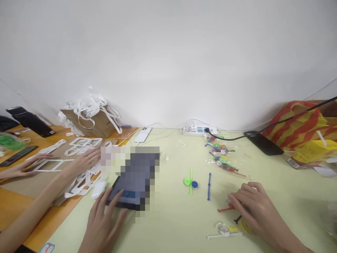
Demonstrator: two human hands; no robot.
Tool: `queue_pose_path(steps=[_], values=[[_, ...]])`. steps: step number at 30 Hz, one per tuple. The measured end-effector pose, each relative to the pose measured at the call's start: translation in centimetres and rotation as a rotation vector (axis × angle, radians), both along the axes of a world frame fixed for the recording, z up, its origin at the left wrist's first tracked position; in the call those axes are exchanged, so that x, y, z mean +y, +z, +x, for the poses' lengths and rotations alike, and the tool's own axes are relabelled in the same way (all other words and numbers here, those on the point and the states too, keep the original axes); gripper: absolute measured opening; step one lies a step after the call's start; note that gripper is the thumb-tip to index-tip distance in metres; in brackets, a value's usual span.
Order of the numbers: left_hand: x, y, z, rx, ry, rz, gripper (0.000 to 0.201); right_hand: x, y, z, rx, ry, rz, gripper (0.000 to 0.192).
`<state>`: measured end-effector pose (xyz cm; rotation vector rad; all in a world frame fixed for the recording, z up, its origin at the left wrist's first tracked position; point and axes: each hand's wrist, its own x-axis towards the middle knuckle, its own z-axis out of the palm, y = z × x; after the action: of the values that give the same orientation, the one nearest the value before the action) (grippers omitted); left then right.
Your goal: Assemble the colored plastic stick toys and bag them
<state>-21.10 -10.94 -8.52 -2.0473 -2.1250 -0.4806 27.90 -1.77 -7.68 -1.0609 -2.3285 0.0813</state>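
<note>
On the pale yellow-green bench (171, 225), the right hand (254, 207) lies flat, fingers loosely spread, over small, light, brittle-looking coloured plastic stick pieces (225, 209), best pinched mid-shaft, while the open left hand (102, 221) touches a dark tablet (123, 196).

Dark tablet (131, 191) flat on pale surface (284, 182), screen up, partly blurred, near edge under left hand (104, 219) fingertips. Small plastic sticks, red (225, 209), black (237, 220), white (223, 234), scattered flat beside and under right hand (256, 207).
</note>
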Motion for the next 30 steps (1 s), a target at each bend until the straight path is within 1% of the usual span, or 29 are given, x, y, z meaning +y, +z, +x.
queue_pose_path(steps=[6, 8, 10, 11, 13, 15, 16, 17, 19, 21, 22, 24, 26, 28, 30], values=[[-0.2, -0.1, 0.0, -0.036, 0.011, -0.001, 0.056, 0.0, 0.0, -0.1, 0.003, -0.004, 0.009, 0.028], [0.2, 0.5, 0.2, -0.082, -0.017, 0.032, 0.055, 0.0, -0.1, 0.0, -0.008, 0.001, 0.008, 0.028], [1.5, 1.6, 0.5, -0.14, -0.054, 0.072, 0.054, 0.0, -0.3, 0.0, -0.018, 0.008, 0.006, 0.028], [2.6, 2.4, 0.6, -0.164, -0.07, 0.086, 0.054, 0.0, -0.4, 0.0, -0.019, 0.01, 0.006, 0.028], [5.5, 4.1, 0.8, -0.204, -0.046, 0.036, 0.05, -0.1, -0.4, -0.1, -0.016, 0.007, 0.008, 0.029], [9.1, 5.6, 0.6, -0.237, -0.081, -0.036, 0.053, -0.2, -0.3, -0.2, -0.012, -0.005, 0.002, 0.029], [11.0, 6.0, 0.3, -0.236, -0.089, -0.057, 0.056, -0.3, -0.3, -0.3, -0.009, -0.012, -0.001, 0.029], [12.8, 6.3, -0.1, -0.22, -0.095, -0.099, 0.057, -0.3, -0.2, -0.4, -0.008, -0.018, -0.005, 0.029], [15.9, 6.4, -0.9, -0.143, -0.106, -0.186, 0.057, -0.4, -0.1, -0.5, -0.006, -0.026, -0.008, 0.028], [17.8, 6.1, -1.6, -0.07, -0.109, -0.239, 0.058, -0.4, 0.0, -0.6, -0.002, -0.025, -0.003, 0.028], [18.2, 6.0, -1.8, -0.038, -0.119, -0.26, 0.058, -0.4, 0.1, -0.6, 0.0, -0.021, 0.0, 0.028], [18.2, 5.9, -2.1, 0.004, -0.15, -0.281, 0.057, -0.3, 0.1, -0.6, 0.004, -0.012, 0.004, 0.029], [17.0, 6.1, -2.2, 0.022, -0.18, -0.271, 0.056, -0.4, 0.3, -0.6, 0.004, -0.013, 0.006, 0.031], [14.9, 6.4, -2.3, 0.032, -0.204, -0.247, 0.054, -0.5, 0.5, -0.7, 0.008, -0.025, 0.012, 0.032], [12.1, 6.5, -2.4, 0.044, -0.224, -0.225, 0.054, -0.6, 0.7, -0.8, 0.015, -0.036, 0.015, 0.032]])
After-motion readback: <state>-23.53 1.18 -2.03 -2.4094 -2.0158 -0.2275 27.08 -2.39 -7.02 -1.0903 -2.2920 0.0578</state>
